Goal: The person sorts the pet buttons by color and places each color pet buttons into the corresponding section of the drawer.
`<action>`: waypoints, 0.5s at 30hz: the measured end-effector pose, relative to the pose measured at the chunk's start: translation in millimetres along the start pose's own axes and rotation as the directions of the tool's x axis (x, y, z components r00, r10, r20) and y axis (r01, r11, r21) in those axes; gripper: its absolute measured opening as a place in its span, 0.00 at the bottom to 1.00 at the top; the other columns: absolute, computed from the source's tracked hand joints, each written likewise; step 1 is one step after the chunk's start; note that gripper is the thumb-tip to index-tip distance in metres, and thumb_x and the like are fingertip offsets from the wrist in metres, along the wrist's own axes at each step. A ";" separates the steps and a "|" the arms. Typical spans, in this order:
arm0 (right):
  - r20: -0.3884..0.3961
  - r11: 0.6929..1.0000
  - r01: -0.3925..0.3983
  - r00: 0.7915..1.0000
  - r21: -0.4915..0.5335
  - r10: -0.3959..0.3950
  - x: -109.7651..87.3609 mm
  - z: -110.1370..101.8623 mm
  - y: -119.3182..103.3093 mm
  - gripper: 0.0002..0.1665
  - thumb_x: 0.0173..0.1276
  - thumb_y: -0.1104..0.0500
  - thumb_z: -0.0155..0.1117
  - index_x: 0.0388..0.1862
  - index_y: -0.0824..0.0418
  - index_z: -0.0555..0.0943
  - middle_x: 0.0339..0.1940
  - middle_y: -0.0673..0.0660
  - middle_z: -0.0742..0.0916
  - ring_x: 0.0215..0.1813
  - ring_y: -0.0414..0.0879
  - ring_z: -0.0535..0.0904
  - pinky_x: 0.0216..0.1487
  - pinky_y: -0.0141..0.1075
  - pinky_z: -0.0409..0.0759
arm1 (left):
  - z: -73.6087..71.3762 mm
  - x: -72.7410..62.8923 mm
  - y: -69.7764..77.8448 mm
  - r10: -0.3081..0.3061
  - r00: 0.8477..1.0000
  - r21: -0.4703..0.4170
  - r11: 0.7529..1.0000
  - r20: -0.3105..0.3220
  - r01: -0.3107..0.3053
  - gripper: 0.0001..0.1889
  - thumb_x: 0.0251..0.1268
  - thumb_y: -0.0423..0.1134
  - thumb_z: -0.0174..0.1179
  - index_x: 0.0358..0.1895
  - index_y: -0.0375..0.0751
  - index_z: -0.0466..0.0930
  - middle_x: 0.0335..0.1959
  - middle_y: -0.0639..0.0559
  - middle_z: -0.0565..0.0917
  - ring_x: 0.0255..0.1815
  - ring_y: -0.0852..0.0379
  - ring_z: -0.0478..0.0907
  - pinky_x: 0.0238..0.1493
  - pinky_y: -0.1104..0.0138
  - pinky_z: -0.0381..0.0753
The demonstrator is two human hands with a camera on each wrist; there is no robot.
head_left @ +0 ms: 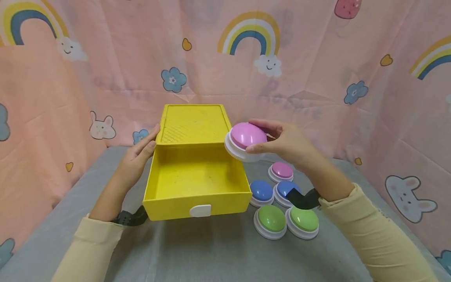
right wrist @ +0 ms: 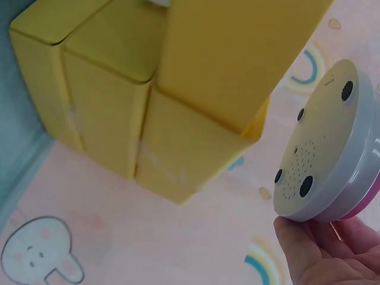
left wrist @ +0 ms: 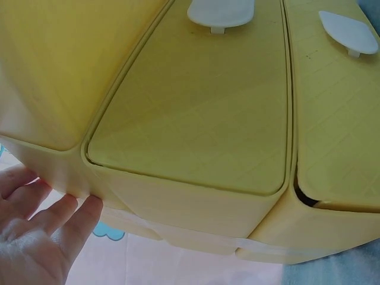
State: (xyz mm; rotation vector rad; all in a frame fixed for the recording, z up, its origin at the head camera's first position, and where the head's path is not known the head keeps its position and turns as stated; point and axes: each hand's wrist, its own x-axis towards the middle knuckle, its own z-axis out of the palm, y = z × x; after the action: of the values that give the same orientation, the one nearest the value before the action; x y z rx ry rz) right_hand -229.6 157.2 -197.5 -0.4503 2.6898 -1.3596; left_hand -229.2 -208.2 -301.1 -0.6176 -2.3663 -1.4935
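Observation:
My right hand (head_left: 287, 143) grips a pink domed push button (head_left: 246, 135) by its white base, held beside the upper right edge of a yellow drawer cabinet (head_left: 193, 121). In the right wrist view, the underside of this button (right wrist: 320, 142) shows black feet and a patch of small holes. The cabinet's top drawer (head_left: 197, 205) is pulled out, and its visible floor is bare. My left hand (head_left: 137, 158) rests with extended fingers against the cabinet's left side. Two lower drawer fronts, one with a white handle (left wrist: 222, 12), appear in the left wrist view.
On the grey tabletop (head_left: 197, 254), right of the cabinet, sit another pink button (head_left: 282, 170), two blue buttons (head_left: 261, 191) and two green buttons (head_left: 272, 218). My right wrist strap (head_left: 304, 198) overlaps one blue button. A pink patterned cloth (head_left: 299, 35) hangs behind.

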 end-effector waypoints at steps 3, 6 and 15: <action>0.017 1.000 0.017 1.000 -0.001 -0.017 -0.3 6.2 -5.1 0.43 0.58 0.47 0.77 0.73 0.46 0.72 0.69 0.53 0.79 0.71 0.53 0.72 0.67 0.49 0.78 | -0.4 -0.1 0.3 -0.005 1.000 -0.004 1.000 0.001 0.005 0.26 0.83 0.46 0.39 0.80 0.52 0.52 0.82 0.56 0.50 0.83 0.48 0.49 0.73 0.42 0.64; 0.038 0.999 0.033 0.999 0.013 -0.033 0.1 12.6 -9.1 0.42 0.58 0.49 0.77 0.72 0.46 0.73 0.68 0.52 0.79 0.71 0.52 0.74 0.67 0.48 0.78 | 0.2 0.0 0.2 -0.005 1.000 -0.005 1.000 0.001 0.005 0.26 0.83 0.45 0.38 0.80 0.52 0.52 0.82 0.56 0.50 0.82 0.48 0.49 0.73 0.42 0.64; 0.113 0.995 0.059 0.991 0.079 -0.068 1.7 39.1 -22.0 0.41 0.56 0.54 0.79 0.70 0.48 0.75 0.67 0.51 0.79 0.68 0.50 0.76 0.65 0.46 0.80 | 0.7 0.2 -0.5 -0.001 1.000 0.011 1.000 -0.006 0.001 0.26 0.83 0.46 0.38 0.80 0.52 0.53 0.82 0.57 0.51 0.82 0.49 0.50 0.72 0.46 0.66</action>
State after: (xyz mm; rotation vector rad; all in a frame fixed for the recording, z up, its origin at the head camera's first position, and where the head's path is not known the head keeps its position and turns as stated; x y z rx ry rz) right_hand -218.1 114.2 -203.3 -0.5923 2.5435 -1.3998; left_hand -229.6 -207.7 -301.7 -0.6086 -2.3699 -1.4792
